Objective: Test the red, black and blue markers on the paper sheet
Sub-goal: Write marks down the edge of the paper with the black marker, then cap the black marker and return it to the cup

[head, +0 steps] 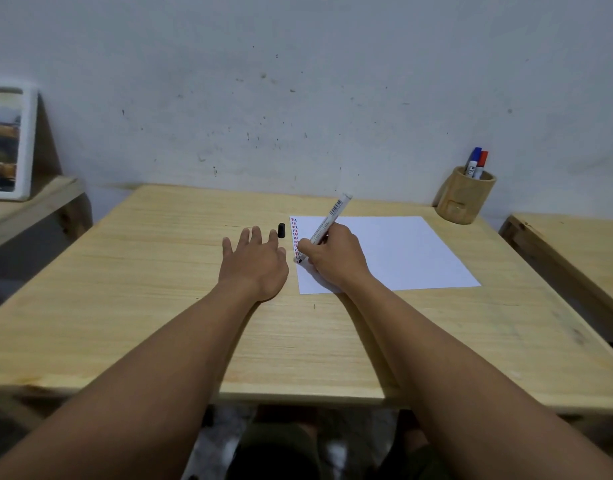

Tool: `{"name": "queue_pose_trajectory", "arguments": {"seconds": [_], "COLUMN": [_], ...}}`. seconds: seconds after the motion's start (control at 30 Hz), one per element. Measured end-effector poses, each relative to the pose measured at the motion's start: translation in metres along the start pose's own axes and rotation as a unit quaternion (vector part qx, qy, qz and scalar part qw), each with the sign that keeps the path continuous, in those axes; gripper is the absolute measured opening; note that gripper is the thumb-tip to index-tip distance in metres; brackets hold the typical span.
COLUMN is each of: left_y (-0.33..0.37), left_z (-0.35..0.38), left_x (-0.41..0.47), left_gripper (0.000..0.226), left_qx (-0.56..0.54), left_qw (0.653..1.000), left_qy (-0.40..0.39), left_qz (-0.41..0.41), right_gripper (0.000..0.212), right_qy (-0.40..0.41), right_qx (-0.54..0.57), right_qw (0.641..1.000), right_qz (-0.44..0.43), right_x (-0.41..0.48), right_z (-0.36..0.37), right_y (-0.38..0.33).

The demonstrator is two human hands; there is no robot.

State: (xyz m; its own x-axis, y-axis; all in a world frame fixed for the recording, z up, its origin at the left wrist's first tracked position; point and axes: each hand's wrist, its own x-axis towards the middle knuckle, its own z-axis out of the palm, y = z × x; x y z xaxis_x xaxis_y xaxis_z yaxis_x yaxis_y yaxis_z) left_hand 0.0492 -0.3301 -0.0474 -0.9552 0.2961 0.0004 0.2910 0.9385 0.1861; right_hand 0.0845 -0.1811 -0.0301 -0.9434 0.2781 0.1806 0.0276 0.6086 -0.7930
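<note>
A white paper sheet [395, 252] lies on the wooden table [159, 271]. Down its left edge runs a column of short red, black and blue marks [294, 233]. My right hand [336, 258] grips the uncapped black marker [333, 216], its black tip touching the paper near the left edge. The marker's black cap [281, 230] stands on the table just left of the sheet. My left hand [255, 263] rests flat on the table beside the sheet, fingers spread, just short of the cap. The blue marker [473, 161] and red marker [481, 164] stand capped in a wooden cup [462, 199].
The wooden cup stands at the table's far right corner against the wall. A framed picture [7, 143] leans on a lower shelf at the left. Another wooden table [575, 251] sits to the right, across a narrow gap.
</note>
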Motion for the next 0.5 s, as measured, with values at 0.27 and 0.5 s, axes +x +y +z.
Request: {"name": "queue_pose_trajectory", "arguments": {"seconds": [0.27, 0.5], "left_y": [0.003, 0.006], "left_z": [-0.005, -0.022], "left_x": [0.001, 0.021], "left_gripper": [0.046, 0.050], "left_qx": [-0.075, -0.140], "left_qw": [0.994, 0.982], "left_qy": [0.078, 0.127], "left_qz": [-0.031, -0.009], "right_gripper": [0.026, 0.020], "right_qy": [0.029, 0.041], "right_qx": [0.069, 0.156], "right_qw": [0.997, 0.985], "right_qz": [0.031, 0.069], "right_x": [0.002, 0.013], "right_z": [-0.002, -0.007], "right_y": [0.003, -0.001]}}
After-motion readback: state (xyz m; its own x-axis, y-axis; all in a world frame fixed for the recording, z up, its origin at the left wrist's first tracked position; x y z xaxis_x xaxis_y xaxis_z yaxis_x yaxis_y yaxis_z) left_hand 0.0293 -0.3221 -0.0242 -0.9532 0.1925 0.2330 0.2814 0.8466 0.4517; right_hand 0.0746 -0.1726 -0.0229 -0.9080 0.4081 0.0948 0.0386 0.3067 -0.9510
